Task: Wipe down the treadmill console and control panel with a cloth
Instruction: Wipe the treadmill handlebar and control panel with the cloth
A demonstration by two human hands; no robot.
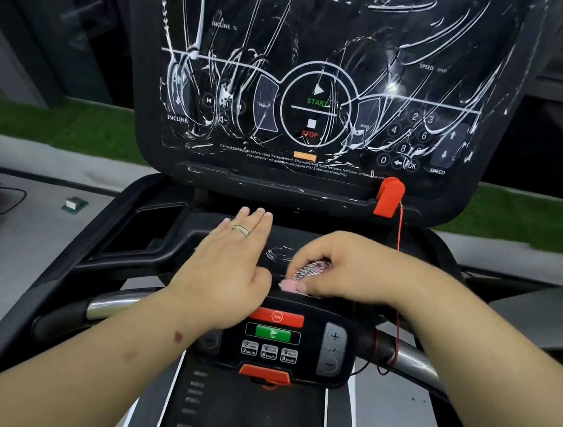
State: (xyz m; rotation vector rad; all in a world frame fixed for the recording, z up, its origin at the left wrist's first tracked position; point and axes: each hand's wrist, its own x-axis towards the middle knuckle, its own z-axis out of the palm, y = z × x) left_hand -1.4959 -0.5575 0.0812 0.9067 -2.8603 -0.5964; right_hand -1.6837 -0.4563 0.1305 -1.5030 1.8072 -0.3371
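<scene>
Gripping a bunched pink cloth (pixel 303 275), right hand (pixel 340 267) curls fingers round it on the tray below the smeared console (pixel 320 79). Just left of the grip, left hand (pixel 231 260) lies flat, fingers straight, holding nothing. Control panel (pixel 281 340) sits directly beneath the grip.
</scene>
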